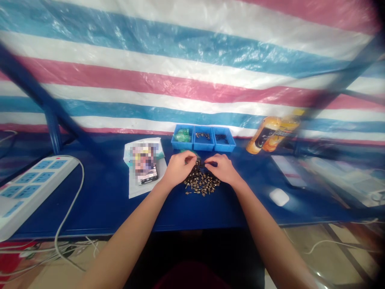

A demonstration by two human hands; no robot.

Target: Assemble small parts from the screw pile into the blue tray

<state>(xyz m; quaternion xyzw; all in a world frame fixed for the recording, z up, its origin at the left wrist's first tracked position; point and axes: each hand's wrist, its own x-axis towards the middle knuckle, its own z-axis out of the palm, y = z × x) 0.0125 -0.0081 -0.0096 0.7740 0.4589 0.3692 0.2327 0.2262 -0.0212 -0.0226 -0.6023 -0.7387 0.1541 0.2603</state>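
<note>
Over a pile of small brass-coloured metal parts with thin stems (203, 184), my two hands work close together. My left hand (179, 167) is closed in a pinch on a small metal part (198, 161), whose exact kind is too small to make out. Just to its right, my right hand (223, 168) is also pinched, fingertips pointing at that part; whatever it grips is too small to name. Behind the hands stand three joined blue bins: one with a green plastic bag (182, 135), one with small metallic pieces (203, 135), one with small dark pieces (221, 139).
A phone (147, 176) with a lit screen rests on white packaging (134, 188) at left, beyond it a power strip (36, 180). Rightward are two orange drink bottles (260, 138), a flat pale device (288, 171) and a white earbud case (279, 197). Striped sheeting (192, 72) hangs behind.
</note>
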